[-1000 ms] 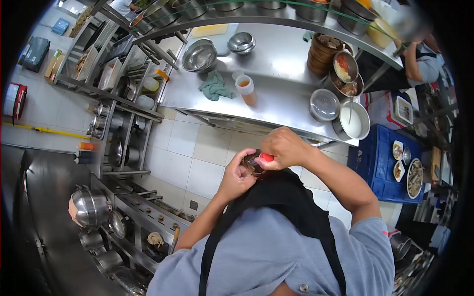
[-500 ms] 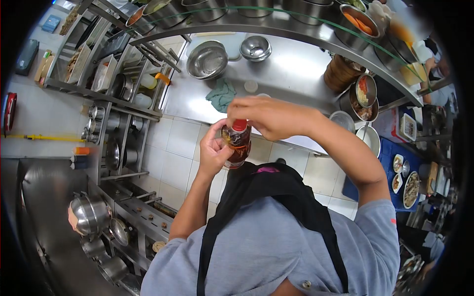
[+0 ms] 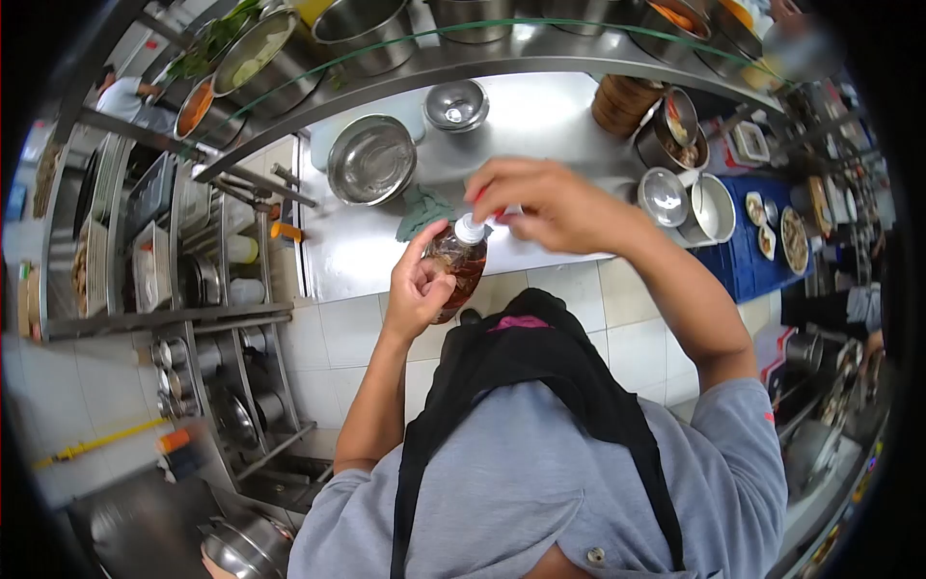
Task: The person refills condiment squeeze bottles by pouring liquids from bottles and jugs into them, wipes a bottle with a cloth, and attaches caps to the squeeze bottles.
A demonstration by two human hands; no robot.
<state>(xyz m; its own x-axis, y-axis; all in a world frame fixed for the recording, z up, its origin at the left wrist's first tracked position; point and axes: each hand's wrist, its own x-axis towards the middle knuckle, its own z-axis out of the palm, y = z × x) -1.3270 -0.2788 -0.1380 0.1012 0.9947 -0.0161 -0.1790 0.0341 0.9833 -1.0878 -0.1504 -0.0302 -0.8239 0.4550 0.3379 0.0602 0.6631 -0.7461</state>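
Observation:
My left hand (image 3: 417, 294) is wrapped round a clear bottle (image 3: 463, 268) of dark reddish-brown liquid, held over the near edge of the steel counter. The bottle's white neck (image 3: 470, 230) is uncovered. Just above and to the right of it, my right hand (image 3: 559, 207) pinches a red cap (image 3: 480, 197), which is apart from the neck and partly hidden by the fingers. A crumpled green cloth (image 3: 422, 210) lies on the counter behind the bottle.
A large metal bowl (image 3: 372, 160) and smaller bowls (image 3: 456, 104) sit on the steel counter (image 3: 550, 116). An overhead shelf (image 3: 463, 60) carries several metal containers. At right are a bamboo steamer (image 3: 625, 104), a white pot (image 3: 716, 210) and a blue table (image 3: 748, 275) with food dishes.
The red cap has come off the bottle and moved up and right in my right hand. My left hand still holds the bottle. The view has shifted, bringing the counter nearer.

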